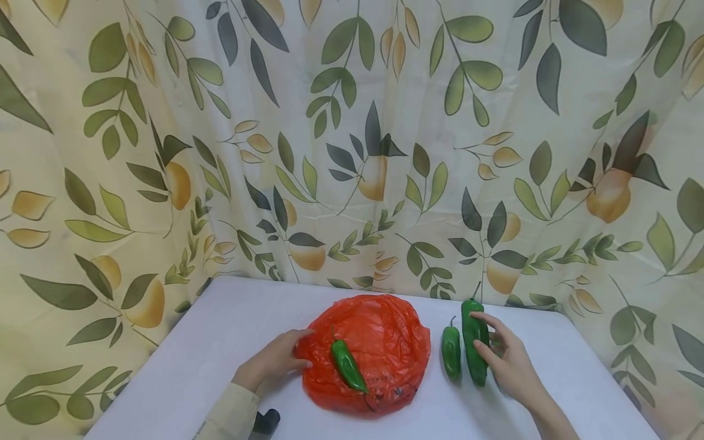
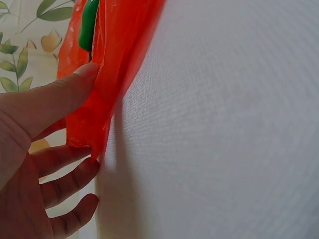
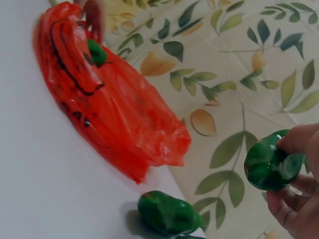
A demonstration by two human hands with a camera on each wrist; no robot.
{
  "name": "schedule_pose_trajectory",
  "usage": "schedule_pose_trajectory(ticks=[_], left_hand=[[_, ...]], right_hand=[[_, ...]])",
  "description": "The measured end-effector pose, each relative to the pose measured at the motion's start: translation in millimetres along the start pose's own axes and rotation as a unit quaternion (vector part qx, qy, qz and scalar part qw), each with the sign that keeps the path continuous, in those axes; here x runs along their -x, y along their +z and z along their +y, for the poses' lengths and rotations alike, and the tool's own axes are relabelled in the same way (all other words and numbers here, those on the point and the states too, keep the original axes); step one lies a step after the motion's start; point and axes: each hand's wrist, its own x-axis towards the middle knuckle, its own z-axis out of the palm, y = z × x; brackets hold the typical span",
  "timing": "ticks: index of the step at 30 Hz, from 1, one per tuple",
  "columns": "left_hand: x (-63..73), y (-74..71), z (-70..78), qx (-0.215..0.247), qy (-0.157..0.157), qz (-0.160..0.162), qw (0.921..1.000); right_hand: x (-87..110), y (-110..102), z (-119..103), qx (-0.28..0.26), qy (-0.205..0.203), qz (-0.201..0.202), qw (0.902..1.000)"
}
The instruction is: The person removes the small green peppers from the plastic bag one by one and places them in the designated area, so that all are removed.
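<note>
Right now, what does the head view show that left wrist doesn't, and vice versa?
Only head: the right hand holding a long green pepper, a shorter green pepper beside it, and the left sleeve with a black object next to it, too cut off to identify.

Only left wrist: a close look at the left hand, its lower fingers told apart one by one.

Both: the left hand at the edge of the red bag, the pepper on the bag (cropped in left wrist), white table, patterned curtain.
</note>
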Motion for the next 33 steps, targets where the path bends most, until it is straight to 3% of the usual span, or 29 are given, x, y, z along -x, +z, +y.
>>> schedule_pose_trajectory(ticks=[12, 33], left_hand=[[-1.6, 0.1, -1.5, -0.004, 0.0, -0.002, 1.0], [1.5, -1.5, 3.0, -0.009, -0.002, -0.001, 1.0]], right_hand=[[2.8, -27, 26, 0.013, 0.053, 0.01, 0.9985], [7.8, -52, 57, 0.007, 0.074, -0.022, 0.997]])
